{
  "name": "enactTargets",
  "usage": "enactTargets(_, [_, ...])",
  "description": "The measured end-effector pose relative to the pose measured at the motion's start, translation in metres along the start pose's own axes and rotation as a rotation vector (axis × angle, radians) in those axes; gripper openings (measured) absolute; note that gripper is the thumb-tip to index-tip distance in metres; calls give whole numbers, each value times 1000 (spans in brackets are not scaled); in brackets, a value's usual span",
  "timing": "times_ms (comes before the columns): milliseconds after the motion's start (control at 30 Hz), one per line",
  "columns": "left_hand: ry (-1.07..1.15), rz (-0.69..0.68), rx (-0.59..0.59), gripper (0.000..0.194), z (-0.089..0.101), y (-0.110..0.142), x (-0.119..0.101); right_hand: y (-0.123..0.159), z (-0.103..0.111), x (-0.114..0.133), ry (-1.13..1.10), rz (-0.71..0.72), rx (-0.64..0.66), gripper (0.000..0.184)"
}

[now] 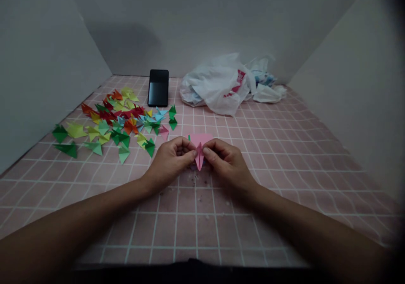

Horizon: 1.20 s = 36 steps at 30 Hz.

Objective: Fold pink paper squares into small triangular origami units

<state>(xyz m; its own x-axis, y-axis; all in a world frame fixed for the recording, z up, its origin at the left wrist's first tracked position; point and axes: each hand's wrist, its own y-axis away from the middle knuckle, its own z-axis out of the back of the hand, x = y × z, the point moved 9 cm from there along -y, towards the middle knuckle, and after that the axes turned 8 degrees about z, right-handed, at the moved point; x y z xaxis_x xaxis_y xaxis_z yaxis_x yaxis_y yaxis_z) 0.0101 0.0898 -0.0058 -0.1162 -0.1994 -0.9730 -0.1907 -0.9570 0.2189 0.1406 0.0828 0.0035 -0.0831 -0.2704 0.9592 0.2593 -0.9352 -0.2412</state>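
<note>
Between my two hands is a small pink folded paper (199, 159), narrow and pointed toward me, with a crease down its middle. My left hand (172, 157) pinches its left side between thumb and fingers. On the right side, my right hand (226, 159) grips it the same way. Just behind it lies a stack of square paper sheets (202, 137), pink on top, with a bit of green showing at its left edge. My hands partly cover the stack.
Several folded paper pieces (129, 126) in green, yellow, red, orange and blue spread over the left of the checked tablecloth (272, 157). A black phone (158, 88) leans upright behind them. White plastic bags (218, 84) lie at the back, near the walls.
</note>
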Motion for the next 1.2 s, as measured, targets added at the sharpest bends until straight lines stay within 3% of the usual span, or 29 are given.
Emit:
enactTargets(167, [53,-9,22,17,-2,0,0,2,-6,-13,-165,-113,-12,15])
enactTargets(300, [58,-64,36,15,-4,0,-3,3,-5,-9,-192,-88,-30,19])
enactTargets(467, [65,-197,22,15,3,1,-16,1,-3,4,-248,-26,1,18])
enactTargets(700, [-63,-349,80,15,1,2,-23,-3,-9,-7,-299,-122,97,14])
enactTargets(833, [-31,-334,63,14,4,1,-21,1,-17,-15,-444,-196,141,17])
enactTargets(1000, [23,-309,-67,15,16,4,-23,-2,-14,-21,-706,-237,10,20])
enactTargets(1200, [45,-301,51,26,-1,8,-19,-3,-16,-22,-773,-214,-21,20])
